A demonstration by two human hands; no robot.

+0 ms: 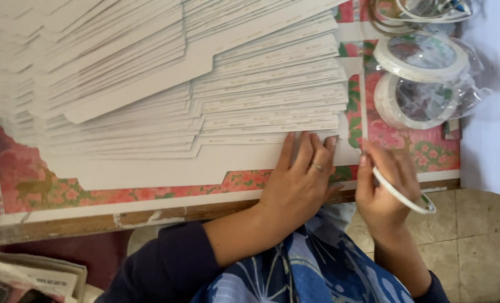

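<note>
head view, and what a spread it was.

— talk me through the hands.

— left hand (300, 179) lay flat, fingers spread a little, pressing down on the bottom card (165, 168) of a big fanned stack (205, 84) of white card sheets. a ring (316, 166) sat on one finger.

— and the right?

— right hand (383, 188) was just beside it, at the card's right edge, curled around a tape roll (407, 196), thumb and fingers closed on the thin white ring of it. fingertips were touching the card's corner.

— where was all this sitting?

— on a table (149, 216) with a pink floral cover (36, 179), wooden edge toward the person. the stack filled most of the top, each sheet stepped over the next, the pressed one lowest and nearest the edge.

— anything else up there?

— two more tape rolls (421, 56) in clear plastic wrap at the far right corner, well apart from the hands, one partly over the other. dark blue sleeves (165, 269) below, a blue patterned cloth (317, 269) in the lap, folded papers (31, 272) down at the lower left, tiled floor (480, 241) at the right.
</note>
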